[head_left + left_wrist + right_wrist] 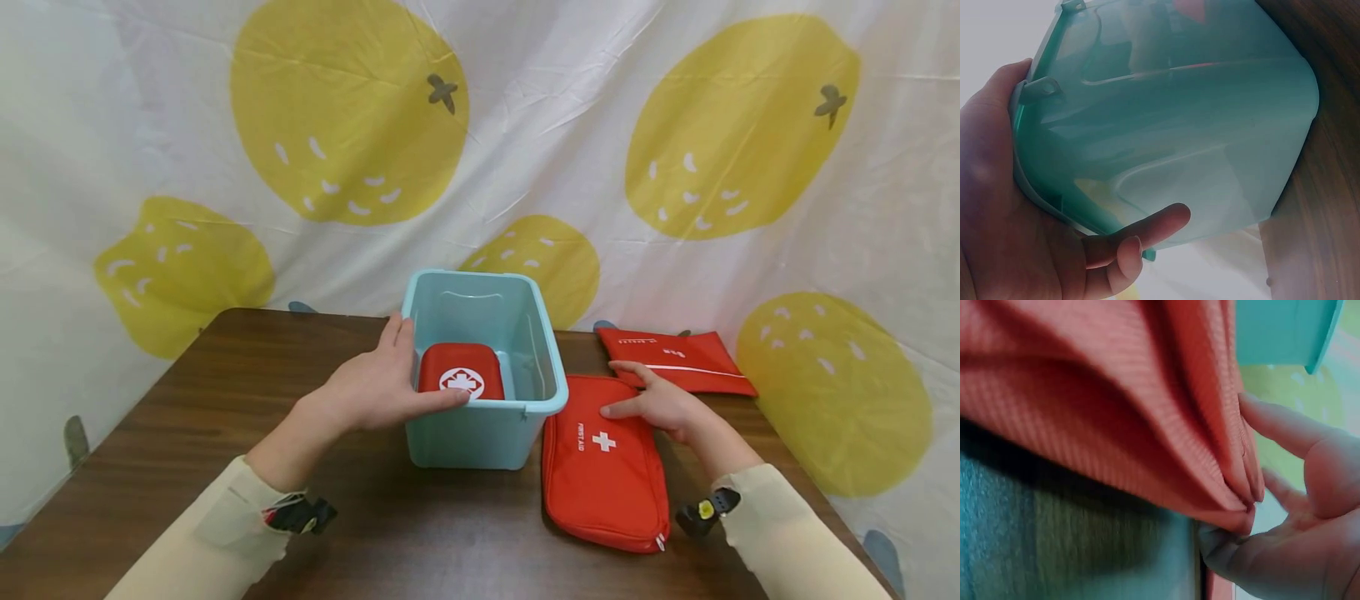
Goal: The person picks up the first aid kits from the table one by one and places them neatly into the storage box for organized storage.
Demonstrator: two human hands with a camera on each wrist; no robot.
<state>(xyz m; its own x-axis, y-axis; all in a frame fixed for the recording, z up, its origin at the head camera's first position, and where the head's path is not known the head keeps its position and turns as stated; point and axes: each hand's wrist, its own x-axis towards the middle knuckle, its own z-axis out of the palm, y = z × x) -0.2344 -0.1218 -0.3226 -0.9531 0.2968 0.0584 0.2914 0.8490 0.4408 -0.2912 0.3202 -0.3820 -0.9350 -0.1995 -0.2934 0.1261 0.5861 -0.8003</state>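
Observation:
A light-blue plastic bin (pixel 465 437) stands upright on the table with a red first-aid case (pixel 438 367) inside, a white cross emblem on its lid. My left hand (pixel 378 379) holds the bin's near left corner, the thumb along the front rim and the fingers at the left side. In the left wrist view, two fingers (pixel 1160 226) extend along the bin's outer wall. Right of the bin lies a flat red first-aid pouch (pixel 603 487) with a white cross. My right hand (pixel 663 404) pinches its far right edge, where the fabric (pixel 1166 412) bunches in folds.
A second red pouch (pixel 675 358), with a white line across it, lies behind the right hand at the table's far right. The brown wooden table (pixel 225 400) ends against a hanging cloth (pixel 540 125) printed with lemons.

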